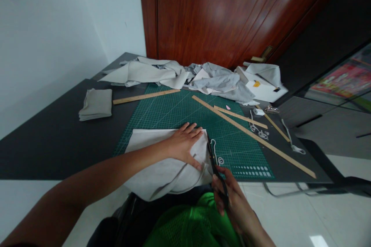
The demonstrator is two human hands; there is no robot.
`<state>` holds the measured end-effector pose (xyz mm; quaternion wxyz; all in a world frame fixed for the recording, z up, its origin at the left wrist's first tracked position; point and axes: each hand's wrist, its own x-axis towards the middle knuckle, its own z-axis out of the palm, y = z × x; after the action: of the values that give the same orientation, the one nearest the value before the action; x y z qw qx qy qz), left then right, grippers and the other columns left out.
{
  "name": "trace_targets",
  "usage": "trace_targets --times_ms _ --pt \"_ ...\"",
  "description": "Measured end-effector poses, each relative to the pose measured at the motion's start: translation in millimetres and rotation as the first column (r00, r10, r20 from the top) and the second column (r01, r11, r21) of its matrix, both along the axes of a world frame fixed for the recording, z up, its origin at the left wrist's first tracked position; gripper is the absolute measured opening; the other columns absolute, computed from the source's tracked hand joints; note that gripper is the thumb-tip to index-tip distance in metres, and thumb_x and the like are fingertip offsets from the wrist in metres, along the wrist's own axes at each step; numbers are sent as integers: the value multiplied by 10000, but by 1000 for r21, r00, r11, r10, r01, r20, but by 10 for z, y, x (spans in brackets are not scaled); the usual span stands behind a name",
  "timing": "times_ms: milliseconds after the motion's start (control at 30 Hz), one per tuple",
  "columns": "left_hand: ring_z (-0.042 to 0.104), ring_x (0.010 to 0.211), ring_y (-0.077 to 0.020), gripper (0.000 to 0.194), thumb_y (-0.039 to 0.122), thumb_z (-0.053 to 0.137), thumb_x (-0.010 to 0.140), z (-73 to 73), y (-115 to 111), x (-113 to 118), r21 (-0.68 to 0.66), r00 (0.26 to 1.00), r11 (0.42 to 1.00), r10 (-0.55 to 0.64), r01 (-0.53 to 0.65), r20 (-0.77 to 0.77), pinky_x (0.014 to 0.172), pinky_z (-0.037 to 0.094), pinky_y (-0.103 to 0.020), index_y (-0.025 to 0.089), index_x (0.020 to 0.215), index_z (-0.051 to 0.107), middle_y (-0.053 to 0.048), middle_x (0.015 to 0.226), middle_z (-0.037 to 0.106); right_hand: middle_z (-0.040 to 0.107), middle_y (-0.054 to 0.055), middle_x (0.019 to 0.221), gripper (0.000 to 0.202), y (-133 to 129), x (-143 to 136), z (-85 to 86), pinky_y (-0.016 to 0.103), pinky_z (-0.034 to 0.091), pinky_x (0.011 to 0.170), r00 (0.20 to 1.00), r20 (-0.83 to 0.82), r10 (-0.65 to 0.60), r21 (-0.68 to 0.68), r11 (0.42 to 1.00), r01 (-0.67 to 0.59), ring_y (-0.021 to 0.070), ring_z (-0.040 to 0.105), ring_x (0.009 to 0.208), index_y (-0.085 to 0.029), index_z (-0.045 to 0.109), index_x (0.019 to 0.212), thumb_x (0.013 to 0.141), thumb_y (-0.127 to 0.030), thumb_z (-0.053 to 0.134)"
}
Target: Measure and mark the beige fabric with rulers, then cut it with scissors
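A piece of pale fabric (153,142) lies on the green cutting mat (174,108), its lower part hanging over the table's front edge. My left hand (185,142) is laid flat on the fabric near its right side, fingers spread. In my right hand (228,193) is a pair of black scissors (213,162), fingers wrapped round the handles. The blades point away from me along the fabric's right edge; whether they are apart I cannot tell. Just right of the blades, a thin white strip (215,150) curls on the mat.
Wooden rulers (255,135) lie across the mat and table. A folded fabric stack (95,104) sits at the left. Crumpled fabric (156,71) and a white box (261,85) line the back. White cords (261,133) lie at the right, and a chair (324,170) stands beyond.
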<state>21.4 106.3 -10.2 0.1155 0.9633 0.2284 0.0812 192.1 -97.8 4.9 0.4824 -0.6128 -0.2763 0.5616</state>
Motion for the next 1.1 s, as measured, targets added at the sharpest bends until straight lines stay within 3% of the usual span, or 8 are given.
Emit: trace_targets --times_ms 567,933,1100 --pt "120 1619 -422 1392 1042 480 675 -4 0 1 -14 1000 1000 -2 2 3 1307 4 -546 75 1653 269 -211 1724 245 495 -124 633 729 -13 0 -13 183 295 356 1000 24 18 4 1000 -18 69 372 427 -263 494 1248 758 -699 813" --pt "139 1617 -421 1373 1026 498 683 -7 2 -6 -2 1000 1000 4 -4 -1 1307 25 -551 94 1661 255 -198 1725 256 463 -148 565 769 47 15 1 165 273 307 998 -59 -29 -49 998 26 60 331 370 -257 488 1182 675 -709 848" --pt "126 1620 -418 1391 1031 498 678 -9 6 -7 -11 1000 1000 -2 2 2 1308 13 -551 81 1662 244 -205 1725 247 488 -143 597 722 99 31 -34 158 292 302 996 -86 -29 -34 999 26 54 337 370 -264 481 1170 698 -670 846"
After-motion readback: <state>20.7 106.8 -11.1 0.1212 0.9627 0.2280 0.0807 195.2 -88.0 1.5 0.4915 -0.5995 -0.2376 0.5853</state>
